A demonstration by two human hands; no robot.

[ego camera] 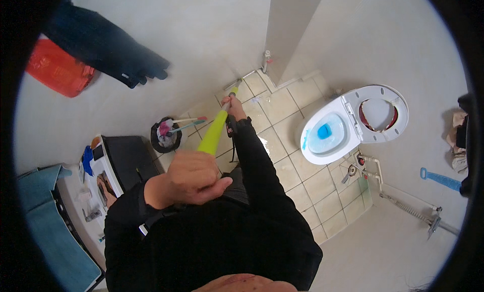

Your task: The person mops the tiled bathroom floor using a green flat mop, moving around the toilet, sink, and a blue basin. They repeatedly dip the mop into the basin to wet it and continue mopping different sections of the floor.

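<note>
A long pole (213, 135) with a lime-green grip and grey sections slants away from my body toward the floor corner. My left hand (194, 177) is closed around its near end, at chest height. Farther down, my right hand (235, 107) grips the grey part of the pole. At the far end, a thin, straight head (240, 79) lies at the foot of the wall; its exact kind is too small to tell. Under it are pale floor tiles (272, 141) with wet, shiny patches. A dark device with a strap (230, 126) is at my right wrist.
Right of my arms stands a white toilet (329, 135), lid raised, blue liquid inside. A black-lined bin (166, 135) with two sticks across it sits left. Beyond are a dark-topped cabinet (126, 156), a red basin (62, 67), a hanging dark garment (109, 42) and wall pipes (374, 171).
</note>
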